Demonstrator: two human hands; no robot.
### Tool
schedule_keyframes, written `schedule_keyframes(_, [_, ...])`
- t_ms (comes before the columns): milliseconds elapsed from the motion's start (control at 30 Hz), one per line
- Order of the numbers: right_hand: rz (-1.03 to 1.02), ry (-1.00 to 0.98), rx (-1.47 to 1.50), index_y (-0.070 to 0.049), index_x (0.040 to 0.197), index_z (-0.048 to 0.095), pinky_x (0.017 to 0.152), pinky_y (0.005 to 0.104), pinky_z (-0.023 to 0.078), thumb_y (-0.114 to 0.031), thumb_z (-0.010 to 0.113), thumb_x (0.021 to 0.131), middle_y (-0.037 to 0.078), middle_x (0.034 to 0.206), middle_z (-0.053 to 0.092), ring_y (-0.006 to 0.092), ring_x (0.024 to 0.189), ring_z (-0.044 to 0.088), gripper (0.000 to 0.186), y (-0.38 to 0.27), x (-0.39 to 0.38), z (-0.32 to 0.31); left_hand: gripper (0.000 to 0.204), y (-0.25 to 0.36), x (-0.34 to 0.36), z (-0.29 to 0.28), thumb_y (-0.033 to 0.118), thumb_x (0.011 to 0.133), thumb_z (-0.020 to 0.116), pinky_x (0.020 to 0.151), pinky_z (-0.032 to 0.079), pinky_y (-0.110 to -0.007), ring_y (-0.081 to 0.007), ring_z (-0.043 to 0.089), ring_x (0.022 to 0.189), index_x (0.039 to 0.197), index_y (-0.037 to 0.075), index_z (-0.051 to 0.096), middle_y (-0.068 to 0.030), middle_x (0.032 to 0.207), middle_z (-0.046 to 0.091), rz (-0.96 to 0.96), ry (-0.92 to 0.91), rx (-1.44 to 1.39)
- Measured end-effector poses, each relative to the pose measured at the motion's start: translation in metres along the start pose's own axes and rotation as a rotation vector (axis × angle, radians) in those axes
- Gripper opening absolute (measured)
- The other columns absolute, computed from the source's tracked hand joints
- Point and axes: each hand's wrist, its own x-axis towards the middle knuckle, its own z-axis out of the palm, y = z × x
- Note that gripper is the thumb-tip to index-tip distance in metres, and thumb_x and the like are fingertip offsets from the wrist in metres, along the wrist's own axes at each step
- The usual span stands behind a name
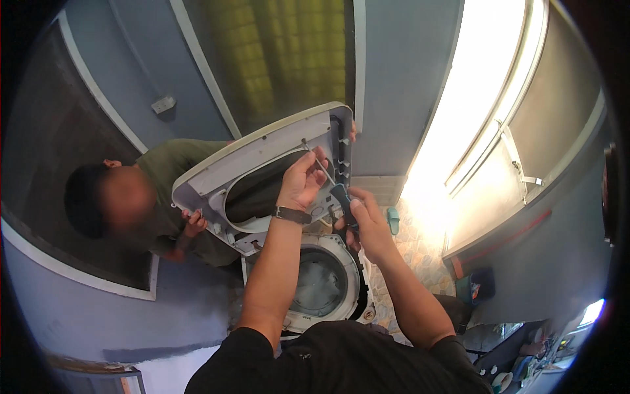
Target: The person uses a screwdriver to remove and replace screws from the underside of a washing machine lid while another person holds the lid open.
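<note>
Screwdriver (331, 184) gripped by right hand (367, 220) at handle | left hand (300, 180) pinches shaft | tip on tilted washer top panel (262, 161) | co-worker's hand (193, 223) holds panel edge

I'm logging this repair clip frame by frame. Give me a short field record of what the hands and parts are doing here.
left hand: steadies the screwdriver shaft near its tip, wears a dark wristband
right hand: grips the screwdriver by its blue-black handle
top panel: grey-white, tilted up off the washing machine
co-worker's hand: holds the panel's lower left edge
washer tub: open, round, directly below
</note>
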Motion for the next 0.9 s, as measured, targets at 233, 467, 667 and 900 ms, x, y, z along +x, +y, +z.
schedule_keyframes(233, [-0.695,0.218,-0.93,-0.004,0.137,0.056,0.083,0.0461,0.055,-0.014,0.069,0.095,0.019,0.108,0.054,0.0382,0.098,0.064,0.045,0.009,-0.017,0.01,0.009,-0.004,0.008,0.004,0.016,0.102,0.071,0.068,0.055,-0.022,-0.0136,0.066,0.084,0.103,0.008,0.067,-0.0027,0.092,0.069,0.053,0.039,0.073])
schedule_keyframes(467, [-0.124,0.137,-0.19,-0.006,0.136,0.057,0.081,0.0427,0.056,-0.017,0.071,0.096,0.018,0.101,0.064,0.0294,0.095,0.069,0.043,0.002,-0.012,0.012,0.012,0.003,0.003,-0.001,0.017,0.101,0.072,0.068,0.055,-0.022,-0.0141,0.067,0.084,0.108,0.008,0.067,-0.0035,0.093,0.069,0.011,-0.011,0.098])
schedule_keyframes(667, [-0.804,0.254,-1.018,-0.004,0.133,0.059,0.082,0.0444,0.054,-0.007,0.077,0.087,0.018,0.117,0.056,0.0338,0.1,0.064,0.049,0.019,-0.015,0.008,0.019,-0.007,0.018,-0.013,0.016,0.103,0.069,0.068,0.057,-0.021,-0.0146,0.07,0.088,0.117,0.004,0.069,-0.0063,0.1,0.073,0.064,0.025,0.071])
schedule_keyframes(900, [-0.28,0.198,-0.312,-0.002,0.133,0.057,0.082,0.0445,0.055,-0.01,0.073,0.092,0.018,0.116,0.057,0.0356,0.094,0.065,0.045,0.024,0.001,0.004,0.021,-0.002,0.008,-0.002,0.02,0.107,0.062,0.073,0.057,-0.028,-0.016,0.07,0.09,0.119,0.004,0.067,-0.0081,0.102,0.072,0.053,0.019,0.114])
